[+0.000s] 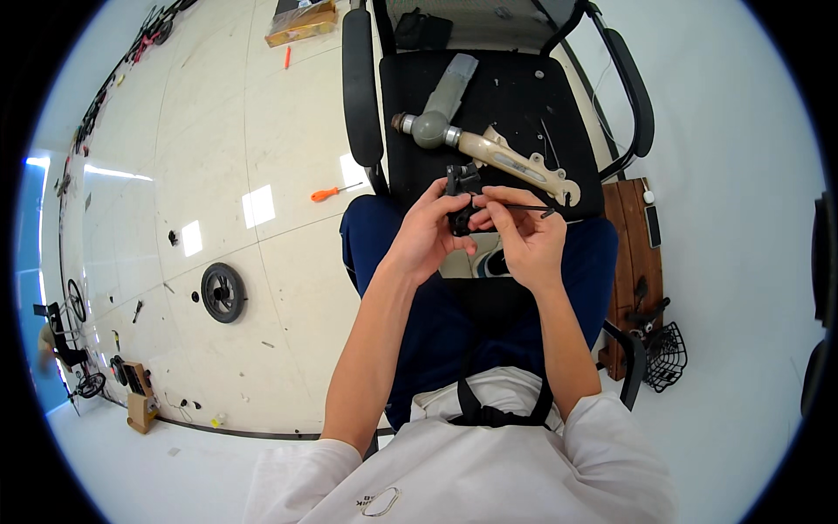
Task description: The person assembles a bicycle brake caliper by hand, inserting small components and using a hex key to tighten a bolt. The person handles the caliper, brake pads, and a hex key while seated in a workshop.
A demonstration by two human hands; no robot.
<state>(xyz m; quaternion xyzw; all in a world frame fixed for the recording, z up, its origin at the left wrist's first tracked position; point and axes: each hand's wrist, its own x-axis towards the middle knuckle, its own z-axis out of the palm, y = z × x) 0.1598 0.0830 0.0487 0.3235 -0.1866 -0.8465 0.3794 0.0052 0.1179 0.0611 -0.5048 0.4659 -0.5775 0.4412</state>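
Note:
Over my lap, my left hand is closed round a small black mechanical part, whose exact kind I cannot make out. My right hand pinches a thin black hex key with a bent end pointing right. The key's other end reaches toward the black part, but fingers hide whether it sits in it. Just beyond my hands, a beige metal bracket arm joined to a grey tube piece lies across the black chair seat.
A thin metal rod and small screws lie on the seat between armrests. On the floor at left are an orange screwdriver, a black wheel and a cardboard box. A wooden bench and wire basket stand at right.

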